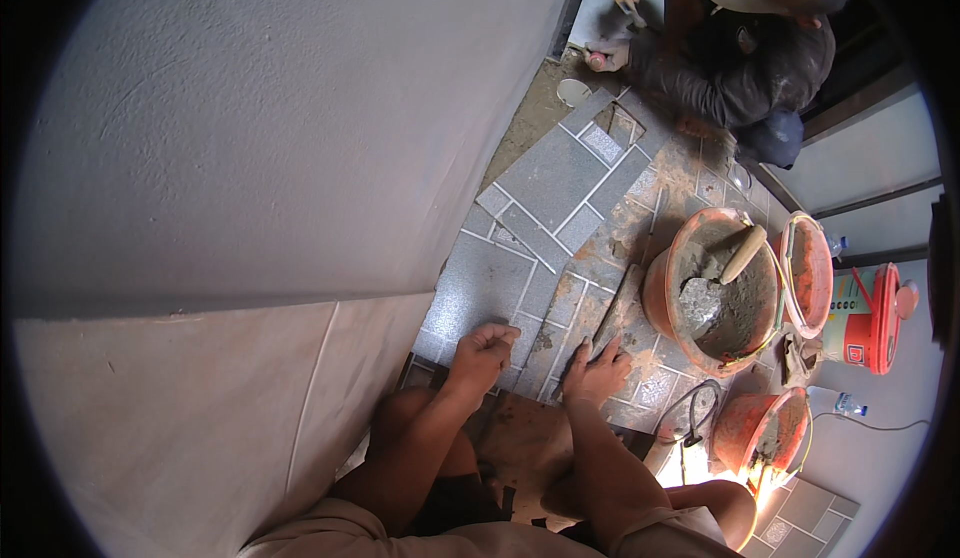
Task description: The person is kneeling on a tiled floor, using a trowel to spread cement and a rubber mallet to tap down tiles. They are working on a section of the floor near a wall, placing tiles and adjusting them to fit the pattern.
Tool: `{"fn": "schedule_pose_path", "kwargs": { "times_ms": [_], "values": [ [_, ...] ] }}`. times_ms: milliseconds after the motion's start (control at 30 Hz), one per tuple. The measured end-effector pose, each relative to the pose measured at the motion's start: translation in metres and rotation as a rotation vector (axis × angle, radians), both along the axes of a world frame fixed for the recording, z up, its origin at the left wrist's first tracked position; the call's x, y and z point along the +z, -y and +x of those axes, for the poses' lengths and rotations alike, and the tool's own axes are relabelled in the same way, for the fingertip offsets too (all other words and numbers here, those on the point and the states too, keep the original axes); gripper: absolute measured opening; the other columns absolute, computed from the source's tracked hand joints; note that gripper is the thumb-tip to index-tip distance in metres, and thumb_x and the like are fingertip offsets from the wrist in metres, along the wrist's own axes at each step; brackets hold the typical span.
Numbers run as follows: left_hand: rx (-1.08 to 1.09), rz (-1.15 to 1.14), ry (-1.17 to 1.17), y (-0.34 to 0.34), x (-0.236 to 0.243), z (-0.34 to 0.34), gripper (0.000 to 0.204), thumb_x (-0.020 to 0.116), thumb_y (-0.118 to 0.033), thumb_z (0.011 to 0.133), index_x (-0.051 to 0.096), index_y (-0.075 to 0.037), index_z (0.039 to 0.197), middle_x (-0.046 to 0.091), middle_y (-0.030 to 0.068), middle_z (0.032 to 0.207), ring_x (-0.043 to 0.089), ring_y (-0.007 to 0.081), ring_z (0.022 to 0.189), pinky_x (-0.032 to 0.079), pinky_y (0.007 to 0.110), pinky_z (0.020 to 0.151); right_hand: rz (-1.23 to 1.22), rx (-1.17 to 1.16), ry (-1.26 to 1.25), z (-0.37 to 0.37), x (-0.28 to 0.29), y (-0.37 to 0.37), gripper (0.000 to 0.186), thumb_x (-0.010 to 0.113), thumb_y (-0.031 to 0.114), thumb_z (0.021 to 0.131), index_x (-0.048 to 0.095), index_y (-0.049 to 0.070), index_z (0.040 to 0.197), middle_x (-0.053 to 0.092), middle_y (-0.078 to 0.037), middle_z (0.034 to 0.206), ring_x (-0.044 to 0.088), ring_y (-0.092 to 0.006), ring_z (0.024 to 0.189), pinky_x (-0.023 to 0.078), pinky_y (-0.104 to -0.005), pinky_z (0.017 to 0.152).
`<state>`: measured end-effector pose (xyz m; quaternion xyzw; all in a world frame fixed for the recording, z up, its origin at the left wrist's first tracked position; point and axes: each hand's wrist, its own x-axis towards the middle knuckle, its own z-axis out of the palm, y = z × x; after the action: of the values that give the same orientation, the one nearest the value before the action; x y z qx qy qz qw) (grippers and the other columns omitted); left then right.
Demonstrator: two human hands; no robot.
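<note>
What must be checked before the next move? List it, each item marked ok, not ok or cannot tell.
1. Trowel in the big bucket: ok, its handle slants up.
2. Mortar in that bucket: ok, present.
3. Left hand empty: cannot tell, fingers curled.
4. Right hand off the long strip: cannot tell, very close.
5. Cord apart from both hands: ok.
6. Co-worker's hand apart from both hands: ok, farther up the floor.

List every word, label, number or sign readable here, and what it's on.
No wording can be quoted reliably.
Red-lidded pail: coloured label with print and a boxed mark, too small to read surely.
Lower clear bottle: blue-marked label, too small to read.
Upper clear bottle: partly hidden, any print unreadable.
</note>
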<state>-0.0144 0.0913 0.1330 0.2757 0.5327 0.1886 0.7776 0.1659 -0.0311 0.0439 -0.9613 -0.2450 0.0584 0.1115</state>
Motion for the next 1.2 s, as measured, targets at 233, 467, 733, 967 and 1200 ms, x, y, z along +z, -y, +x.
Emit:
{"fn": "schedule_pose_path", "kwargs": {
  "times_ms": [233,467,733,967,1200],
  "values": [
    [-0.018,0.014,0.017,0.001,-0.001,-0.001,0.020,0.067,-0.011,0.105,0.071,0.003,0.119,0.058,-0.0042,0.079,0.048,0.0043,0.067,0.038,0.022,0.061,-0.005,0.009,0.017,-0.001,0.000,0.000,0.071,0.063,0.047,0.099,0.051,0.004,0.154,0.051,-0.023,0.128,0.050,-0.0431,0.119,0.039,-0.0556,0.102],
    [-0.022,-0.008,0.032,0.007,0.001,0.003,0.019,0.068,-0.011,0.105,0.072,0.001,0.118,0.057,-0.0039,0.077,0.047,0.0050,0.065,0.037,0.022,0.059,-0.015,0.012,-0.019,0.001,0.007,-0.001,0.072,0.065,0.045,0.097,0.052,0.002,0.153,0.053,-0.023,0.127,0.050,-0.0427,0.120,0.041,-0.0557,0.101],
    [-0.098,-0.041,0.037,0.023,0.028,0.006,0.018,0.065,-0.012,0.103,0.071,-0.001,0.116,0.059,-0.0006,0.076,0.049,0.0071,0.062,0.037,0.024,0.052,0.039,-0.002,-0.004,0.002,0.007,0.003,0.070,0.066,0.044,0.097,0.053,0.003,0.152,0.054,-0.024,0.128,0.050,-0.0431,0.122,0.041,-0.0559,0.101],
    [0.092,0.009,-0.152,0.021,-0.015,-0.008,0.012,0.063,-0.003,0.095,0.073,-0.003,0.103,0.062,0.0013,0.073,0.047,0.0084,0.053,0.036,0.026,0.046,0.019,-0.003,0.020,0.001,0.002,0.004,0.071,0.066,0.046,0.095,0.052,0.007,0.153,0.054,-0.023,0.129,0.050,-0.0417,0.123,0.040,-0.0558,0.101],
    [0.068,0.036,-0.225,0.021,-0.039,-0.003,0.014,0.061,-0.002,0.098,0.068,0.000,0.109,0.068,0.0063,0.086,0.060,0.0148,0.063,0.050,0.029,0.058,0.018,-0.012,-0.037,0.000,0.010,0.002,0.071,0.067,0.045,0.095,0.052,0.007,0.154,0.053,-0.021,0.133,0.049,-0.0399,0.124,0.039,-0.0542,0.103]
  ]
}}
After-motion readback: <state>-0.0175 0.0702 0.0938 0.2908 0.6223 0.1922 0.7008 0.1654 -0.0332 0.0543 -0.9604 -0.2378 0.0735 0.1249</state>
